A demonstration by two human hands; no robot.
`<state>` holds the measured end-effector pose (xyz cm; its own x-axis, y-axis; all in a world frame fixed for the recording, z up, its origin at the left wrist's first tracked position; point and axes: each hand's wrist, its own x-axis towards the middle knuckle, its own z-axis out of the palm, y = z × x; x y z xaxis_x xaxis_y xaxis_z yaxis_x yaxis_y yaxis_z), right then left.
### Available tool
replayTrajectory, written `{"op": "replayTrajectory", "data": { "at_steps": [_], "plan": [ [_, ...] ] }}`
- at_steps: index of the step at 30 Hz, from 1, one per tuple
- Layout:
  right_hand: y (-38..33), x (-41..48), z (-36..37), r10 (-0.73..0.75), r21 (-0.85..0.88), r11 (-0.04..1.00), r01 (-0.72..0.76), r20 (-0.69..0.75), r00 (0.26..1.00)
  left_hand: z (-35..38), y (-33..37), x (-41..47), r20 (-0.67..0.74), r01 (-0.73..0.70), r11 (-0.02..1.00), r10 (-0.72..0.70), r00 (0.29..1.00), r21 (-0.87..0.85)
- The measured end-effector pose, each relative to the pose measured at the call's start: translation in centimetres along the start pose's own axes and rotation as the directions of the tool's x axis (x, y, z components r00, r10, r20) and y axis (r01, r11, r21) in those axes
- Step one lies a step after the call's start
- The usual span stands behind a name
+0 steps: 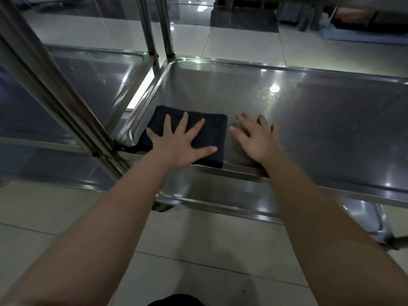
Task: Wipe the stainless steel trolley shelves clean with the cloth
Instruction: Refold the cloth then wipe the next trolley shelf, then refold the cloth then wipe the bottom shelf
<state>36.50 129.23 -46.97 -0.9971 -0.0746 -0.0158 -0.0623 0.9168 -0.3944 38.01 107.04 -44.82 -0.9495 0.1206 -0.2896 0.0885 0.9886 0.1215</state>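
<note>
Head view. Shiny steel shelf [287, 102], flat and smooth, with a raised rounded rim and bright light spots. Dark cloth [207, 133], soft, folded into a rectangle, lying in the near left corner of the shelf. Left hand [178, 144] pressed flat on the cloth, fingers spread wide. Right hand [257, 138] flat on bare steel just right of the cloth, fingers spread too, holding nothing. Round steel posts [164, 27] rising at the far left corner. Second shelf [88, 78] to the left, same shiny metal. Pale glossy floor tiles [198, 250] below.
</note>
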Motion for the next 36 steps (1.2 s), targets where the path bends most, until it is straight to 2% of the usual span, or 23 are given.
{"op": "replayTrajectory", "data": {
  "at_steps": [2, 3, 6, 9, 11, 13, 14, 19, 22, 27, 30, 33, 36],
  "plan": [
    [0.0, -0.3, -0.3, 0.041, 0.207, 0.978, -0.027, -0.066, 0.997, 1.0, 1.3, -2.5, 0.011, -0.009, 1.0, 0.008, 1.0, 0.012],
    [-0.1, -0.3, -0.4, 0.055, 0.25, 0.968, -0.032, -0.085, 0.995, 1.3, 2.0, -3.3, 0.003, -0.014, 1.0, 0.014, 1.0, 0.021],
    [-0.6, -0.3, -0.5, 0.057, 0.17, 0.984, -0.049, -0.039, 0.998, 1.7, 3.7, -4.0, -0.011, -0.018, 1.0, 0.018, 1.0, 0.017],
    [-2.1, -0.3, 0.2, 0.059, 0.068, 0.996, -0.061, 0.024, 0.998, 0.9, 3.2, -3.3, -0.021, 0.002, 0.989, -0.005, 1.0, -0.149],
    [-3.5, -0.7, 0.6, 0.045, 0.146, 0.988, -0.044, -0.004, 0.999, 0.2, 2.0, -2.5, -0.183, -0.032, 0.972, -0.011, 0.983, -0.233],
    [-4.7, -1.1, 0.5, 0.013, 0.28, 0.96, -0.002, -0.039, 0.999, -0.3, 0.7, -1.6, -0.361, -0.108, 0.978, 0.037, 0.932, -0.178],
    [-5.1, -1.3, 0.2, -0.001, 0.325, 0.946, 0.02, -0.058, 0.998, -0.6, 0.3, -1.2, -0.388, -0.141, 0.979, 0.075, 0.918, -0.146],
    [-5.6, -1.7, -3.1, -0.016, 0.552, 0.823, 0.136, -0.216, 0.976, -3.0, -1.7, 0.6, -0.221, -0.333, 0.938, 0.306, 0.926, -0.099],
    [-4.6, -1.6, -5.6, -0.082, 0.572, 0.789, 0.223, -0.262, 0.962, -4.9, -1.9, 1.4, -0.25, -0.426, 0.897, 0.388, 0.887, -0.121],
    [-2.5, -2.8, -9.3, -0.048, 0.512, 0.833, 0.208, -0.308, 0.95, -5.3, 1.5, 1.1, -0.28, -0.509, 0.808, 0.436, 0.855, -0.297],
    [-0.3, -5.4, -12.0, -0.066, 0.363, 0.915, 0.175, -0.294, 0.954, -4.8, 4.3, 0.2, -0.409, -0.626, 0.748, 0.512, 0.755, -0.22],
    [2.5, -9.7, -14.4, -0.11, 0.1, 0.985, 0.139, -0.248, 0.962, -4.6, 8.1, -1.7, -0.566, -0.747, 0.665, 0.622, 0.541, 0.017],
    [5.6, -14.7, -15.4, -0.144, -0.134, 0.985, 0.104, -0.333, 0.932, -3.5, 12.5, -4.4, -0.614, -0.764, 0.621, 0.675, 0.409, 0.173]
  ]
}}
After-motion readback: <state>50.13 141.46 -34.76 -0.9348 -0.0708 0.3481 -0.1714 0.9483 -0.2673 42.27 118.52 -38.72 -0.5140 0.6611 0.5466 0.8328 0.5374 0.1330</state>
